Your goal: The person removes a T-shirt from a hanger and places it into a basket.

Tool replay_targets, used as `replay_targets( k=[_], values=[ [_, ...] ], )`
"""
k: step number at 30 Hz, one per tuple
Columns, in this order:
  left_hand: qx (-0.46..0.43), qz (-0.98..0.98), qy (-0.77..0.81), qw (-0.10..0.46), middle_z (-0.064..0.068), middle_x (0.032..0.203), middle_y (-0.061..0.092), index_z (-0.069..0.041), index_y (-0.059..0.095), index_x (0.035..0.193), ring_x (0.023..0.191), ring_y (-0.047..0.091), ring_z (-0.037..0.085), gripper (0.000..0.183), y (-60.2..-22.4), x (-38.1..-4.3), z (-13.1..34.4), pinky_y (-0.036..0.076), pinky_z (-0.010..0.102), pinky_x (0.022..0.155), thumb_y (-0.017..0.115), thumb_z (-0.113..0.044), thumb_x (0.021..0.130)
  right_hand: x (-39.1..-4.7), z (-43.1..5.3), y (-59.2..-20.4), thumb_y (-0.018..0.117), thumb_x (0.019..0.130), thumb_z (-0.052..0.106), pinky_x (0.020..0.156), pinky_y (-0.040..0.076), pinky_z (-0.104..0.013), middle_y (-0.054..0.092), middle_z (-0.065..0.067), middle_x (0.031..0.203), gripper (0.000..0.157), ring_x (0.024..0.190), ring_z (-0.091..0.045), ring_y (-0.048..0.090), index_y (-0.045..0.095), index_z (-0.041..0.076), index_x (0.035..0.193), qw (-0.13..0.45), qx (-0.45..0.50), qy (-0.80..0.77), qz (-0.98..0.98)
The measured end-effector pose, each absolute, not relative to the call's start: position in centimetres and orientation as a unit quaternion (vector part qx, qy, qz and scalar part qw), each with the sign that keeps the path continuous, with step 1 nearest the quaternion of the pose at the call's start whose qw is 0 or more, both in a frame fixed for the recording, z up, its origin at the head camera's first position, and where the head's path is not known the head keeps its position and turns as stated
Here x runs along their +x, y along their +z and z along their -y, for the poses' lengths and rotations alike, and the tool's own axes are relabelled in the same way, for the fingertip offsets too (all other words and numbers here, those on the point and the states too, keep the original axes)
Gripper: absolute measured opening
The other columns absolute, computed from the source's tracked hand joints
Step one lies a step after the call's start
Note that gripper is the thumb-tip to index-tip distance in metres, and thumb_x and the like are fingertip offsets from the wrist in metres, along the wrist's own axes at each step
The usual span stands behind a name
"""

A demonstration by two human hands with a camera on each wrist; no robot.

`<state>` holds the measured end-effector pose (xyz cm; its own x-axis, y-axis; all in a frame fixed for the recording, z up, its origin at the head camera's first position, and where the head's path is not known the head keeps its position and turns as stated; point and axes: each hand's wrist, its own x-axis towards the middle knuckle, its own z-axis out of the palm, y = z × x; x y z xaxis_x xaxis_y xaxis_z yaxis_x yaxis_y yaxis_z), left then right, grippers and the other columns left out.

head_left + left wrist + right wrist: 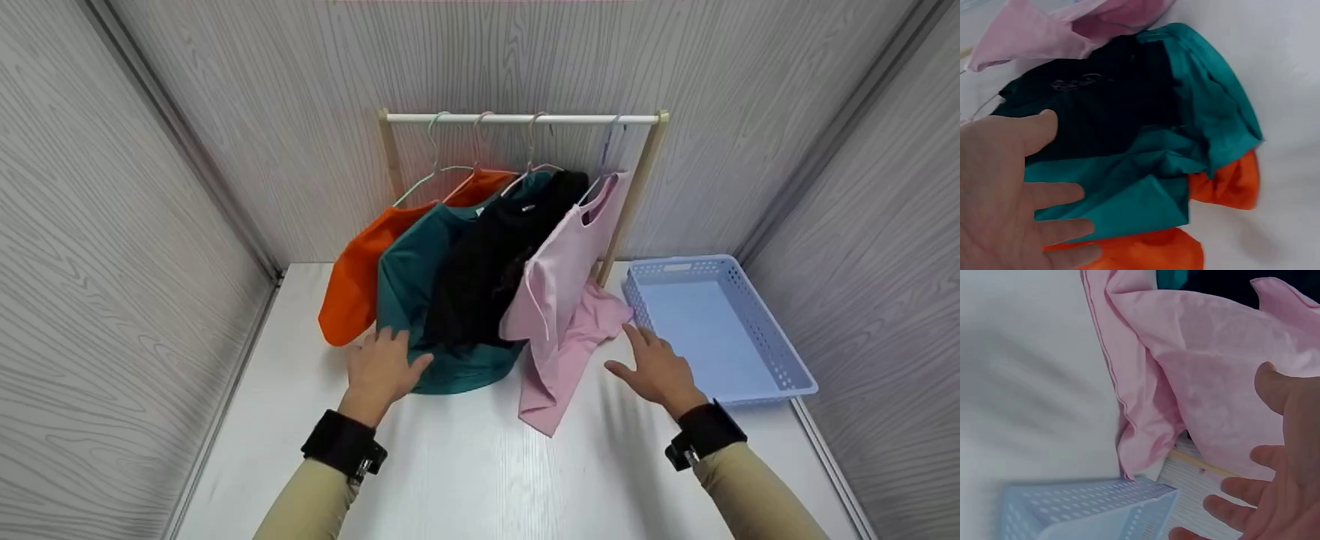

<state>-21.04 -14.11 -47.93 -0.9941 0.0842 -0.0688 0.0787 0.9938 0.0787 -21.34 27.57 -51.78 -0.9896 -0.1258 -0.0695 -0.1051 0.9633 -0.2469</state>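
Note:
Four shirts hang from a small rack's white bar (517, 119): an orange shirt (349, 300), a teal shirt (409, 262), a black shirt (480, 262) and a pink shirt (562, 262). The pink one's lower part spreads onto the table. My left hand (382, 367), fingers spread and holding nothing, is by the lower edge of the teal shirt; the left wrist view shows its fingers over the teal cloth (1112, 197). Between the pink shirt and the basket, my right hand (656, 367) has its fingers extended and grips nothing. Pink cloth (1219, 354) fills much of the right wrist view.
A light blue plastic basket (712, 322) with perforated sides stands on the right of the white table (465, 480). The rack's wooden post (634, 195) rises behind the pink shirt. Grey wood-grain panels (262, 90) enclose the back and both sides.

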Motion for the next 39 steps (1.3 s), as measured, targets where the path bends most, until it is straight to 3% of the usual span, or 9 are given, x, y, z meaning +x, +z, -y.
replay_targets(
  k=[3, 5, 11, 17, 22, 27, 32, 39],
  values=[
    [0.064, -0.996, 0.024, 0.053, 0.018, 0.118, 0.063, -0.006, 0.054, 0.133, 0.096, 0.058, 0.034, 0.061, -45.5, -21.7, 12.5, 0.052, 0.051, 0.090, 0.051, -0.055, 0.096, -21.8, -27.8, -50.1, 0.055, 0.095, 0.049, 0.090, 0.045, -0.067, 0.043, -0.031, 0.144, 0.074, 0.126, -0.053, 0.046, 0.033, 0.004, 0.149, 0.054, -0.071, -0.103, -0.991],
    [0.082, -0.995, 0.024, 0.061, 0.016, 0.116, 0.064, -0.008, 0.054, 0.132, 0.093, 0.058, 0.032, 0.058, -44.0, -22.4, 11.0, 0.053, 0.048, 0.087, 0.050, -0.053, 0.096, -22.2, -27.8, -49.1, 0.055, 0.095, 0.048, 0.091, 0.046, -0.065, 0.047, -0.031, 0.141, 0.072, 0.125, -0.052, 0.048, 0.036, 0.003, 0.148, 0.062, -0.075, -0.085, -0.992],
    [0.119, -0.987, 0.101, 0.047, 0.011, 0.129, 0.062, -0.014, 0.052, 0.136, 0.105, 0.061, 0.030, 0.050, -40.7, -25.9, 5.7, 0.051, 0.049, 0.095, 0.048, -0.048, 0.099, -23.4, -27.2, -47.2, 0.054, 0.095, 0.048, 0.094, 0.045, -0.065, 0.052, -0.031, 0.136, 0.071, 0.122, -0.050, 0.051, 0.038, 0.003, 0.147, 0.072, -0.073, -0.062, -0.993],
    [0.136, -0.971, 0.195, -0.016, 0.010, 0.132, 0.062, -0.015, 0.051, 0.138, 0.118, 0.061, 0.028, 0.041, -39.9, -29.9, 0.4, 0.049, 0.045, 0.098, 0.040, -0.034, 0.104, -24.0, -26.7, -47.0, 0.057, 0.094, 0.047, 0.093, 0.045, -0.065, 0.057, -0.029, 0.131, 0.068, 0.116, -0.050, 0.056, 0.042, 0.003, 0.143, 0.054, -0.081, -0.048, -0.994],
    [0.134, -0.963, 0.230, -0.044, 0.011, 0.129, 0.063, -0.013, 0.050, 0.139, 0.115, 0.062, 0.028, 0.042, -40.6, -31.8, -2.6, 0.052, 0.044, 0.095, 0.041, -0.035, 0.104, -24.4, -26.6, -47.6, 0.057, 0.094, 0.048, 0.095, 0.043, -0.066, 0.058, -0.028, 0.131, 0.067, 0.116, -0.048, 0.057, 0.043, 0.004, 0.142, 0.059, -0.078, -0.052, -0.994],
    [0.126, -0.960, 0.240, -0.072, 0.009, 0.116, 0.069, -0.016, 0.062, 0.125, 0.100, 0.067, 0.027, 0.033, -41.0, -32.8, -4.0, 0.055, 0.043, 0.084, 0.051, -0.036, 0.101, -24.7, -26.7, -48.1, 0.057, 0.094, 0.048, 0.097, 0.041, -0.066, 0.057, -0.027, 0.133, 0.069, 0.119, -0.048, 0.055, 0.041, 0.004, 0.144, 0.062, -0.082, -0.062, -0.993],
    [0.112, -0.970, 0.209, -0.057, 0.011, 0.107, 0.070, -0.012, 0.063, 0.113, 0.093, 0.068, 0.028, 0.023, -40.9, -33.0, -5.2, 0.056, 0.044, 0.077, 0.048, -0.026, 0.102, -25.1, -26.8, -48.5, 0.057, 0.093, 0.048, 0.100, 0.039, -0.064, 0.055, -0.027, 0.136, 0.074, 0.123, -0.047, 0.052, 0.034, 0.004, 0.148, 0.058, -0.079, -0.067, -0.993],
    [0.070, -0.979, 0.193, -0.001, 0.015, 0.119, 0.066, -0.007, 0.052, 0.126, 0.106, 0.065, 0.034, 0.030, -40.3, -33.5, -6.0, 0.053, 0.047, 0.088, 0.041, -0.013, 0.099, -25.6, -26.6, -49.3, 0.059, 0.093, 0.047, 0.098, 0.041, -0.062, 0.059, -0.027, 0.128, 0.077, 0.120, -0.045, 0.055, 0.030, 0.004, 0.149, 0.060, -0.082, -0.068, -0.993]
  ],
)
